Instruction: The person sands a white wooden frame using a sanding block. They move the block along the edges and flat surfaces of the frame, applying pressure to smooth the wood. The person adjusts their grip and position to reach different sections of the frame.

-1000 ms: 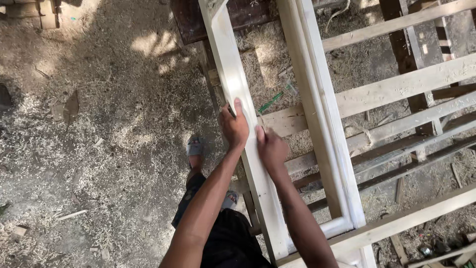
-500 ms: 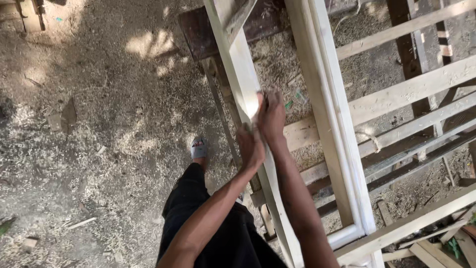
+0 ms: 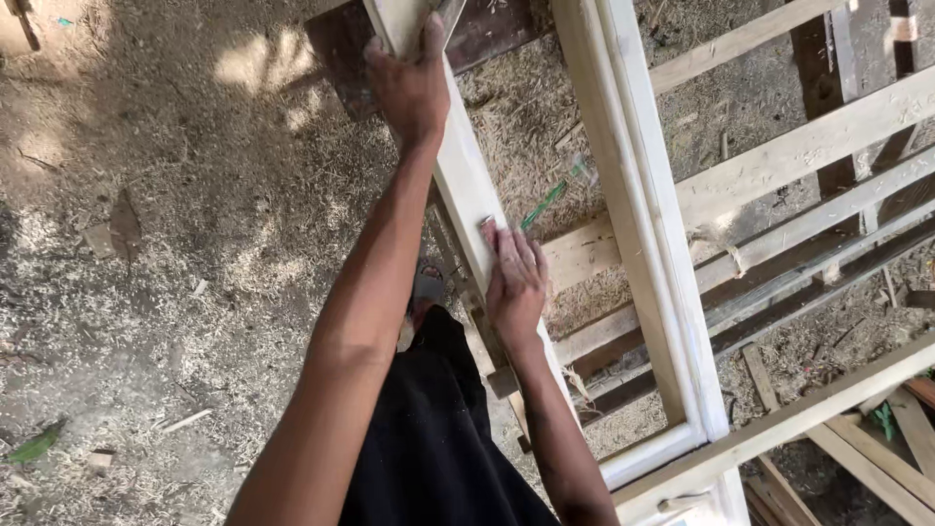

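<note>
A pale wooden frame lies across a slatted support, and its near long rail (image 3: 466, 185) runs from the top middle toward me. My left hand (image 3: 409, 83) reaches far up this rail and grips it near its top end. My right hand (image 3: 514, 278) lies flat on the same rail lower down. It presses a small piece of what looks like sandpaper (image 3: 487, 226), of which only a corner shows past the fingertips. The frame's second long rail (image 3: 638, 205) runs parallel on the right.
Sawdust and shavings cover the ground (image 3: 175, 244) at left. Rough wooden slats (image 3: 779, 146) cross under the frame at right, and a dark board (image 3: 341, 49) lies at the top. My sandalled foot (image 3: 426, 284) stands beside the rail. Offcuts (image 3: 896, 429) lie at lower right.
My left hand has slid far up the rail to its top end. My right hand has drawn back down the rail toward me.
</note>
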